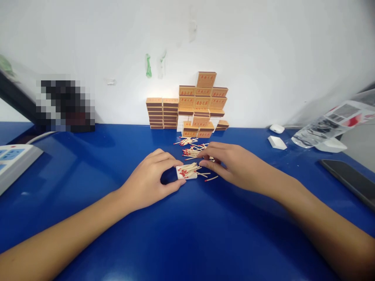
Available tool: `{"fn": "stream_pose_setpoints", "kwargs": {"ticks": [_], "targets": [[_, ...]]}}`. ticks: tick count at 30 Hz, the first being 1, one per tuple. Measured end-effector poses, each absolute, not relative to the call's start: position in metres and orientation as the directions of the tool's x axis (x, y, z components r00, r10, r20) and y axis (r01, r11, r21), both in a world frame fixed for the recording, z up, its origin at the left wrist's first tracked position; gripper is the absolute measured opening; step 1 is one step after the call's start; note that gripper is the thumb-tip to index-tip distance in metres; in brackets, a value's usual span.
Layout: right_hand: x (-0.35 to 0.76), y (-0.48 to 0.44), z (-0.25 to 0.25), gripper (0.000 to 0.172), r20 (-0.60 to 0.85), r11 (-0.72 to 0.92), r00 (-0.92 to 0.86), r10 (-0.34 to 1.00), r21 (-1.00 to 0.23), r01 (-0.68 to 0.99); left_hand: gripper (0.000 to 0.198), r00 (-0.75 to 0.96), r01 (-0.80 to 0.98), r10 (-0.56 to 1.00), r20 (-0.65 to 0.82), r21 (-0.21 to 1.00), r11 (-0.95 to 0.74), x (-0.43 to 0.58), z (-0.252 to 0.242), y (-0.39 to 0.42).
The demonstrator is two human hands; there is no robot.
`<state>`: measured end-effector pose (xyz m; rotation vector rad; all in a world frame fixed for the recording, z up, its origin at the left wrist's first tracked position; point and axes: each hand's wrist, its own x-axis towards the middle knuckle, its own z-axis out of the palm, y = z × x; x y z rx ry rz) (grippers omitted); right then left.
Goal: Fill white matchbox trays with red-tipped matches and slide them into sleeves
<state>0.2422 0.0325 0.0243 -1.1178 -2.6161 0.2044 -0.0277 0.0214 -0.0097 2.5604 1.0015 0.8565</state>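
Observation:
My left hand (148,177) holds a small white matchbox tray (178,175) by its left end, thumb at the front and fingers at the back. Red-headed matches (189,170) lie heaped in the tray, some poking past its right end. Just right of it, my right hand (234,164) hangs over the loose matches with its fingers drawn together; whatever they may hold is hidden. Partly under those fingers is a pile of matches (190,152), with a smaller pile (187,141) behind it. A single match (211,178) lies in front of the right hand.
Closed matchboxes (202,102) stand stacked against the wall, beside two columns of flat-laid boxes (162,114). At right are a white earphone case (277,128), a white block (277,143), a clear plastic bottle (319,127) and a phone (348,179). A white device (17,164) sits at left.

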Motion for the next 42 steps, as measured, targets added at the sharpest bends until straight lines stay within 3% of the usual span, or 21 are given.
{"fn": "stream_pose_setpoints", "kwargs": {"ticks": [11,15,20,24,31,42], "targets": [[0.225,0.025,0.015,0.015,0.235,0.674,-0.646,0.726,-0.427,0.603,0.026,0.597,0.523,0.672,0.438,0.424,-0.740,-0.027,-0.010,0.022],[0.227,0.025,0.016,0.011,0.247,0.645,-0.597,0.763,-0.345,0.682,0.028,0.597,0.534,0.676,0.432,0.415,-0.737,-0.027,-0.010,0.022],[0.232,0.025,0.014,0.020,0.166,0.633,-0.611,0.774,-0.165,0.757,0.028,0.587,0.554,0.690,0.424,0.412,-0.724,-0.028,-0.009,0.022],[0.234,0.022,0.013,0.019,0.190,0.667,-0.653,0.733,-0.011,0.745,0.026,0.580,0.564,0.697,0.421,0.410,-0.717,-0.028,-0.009,0.022],[0.227,0.016,0.012,0.015,0.231,0.734,-0.714,0.661,0.002,0.679,0.026,0.583,0.560,0.691,0.428,0.404,-0.723,-0.026,-0.010,0.021],[0.225,0.017,0.010,0.020,0.285,0.713,-0.679,0.677,-0.025,0.701,0.025,0.590,0.549,0.689,0.421,0.417,-0.725,-0.026,-0.009,0.020]]}}
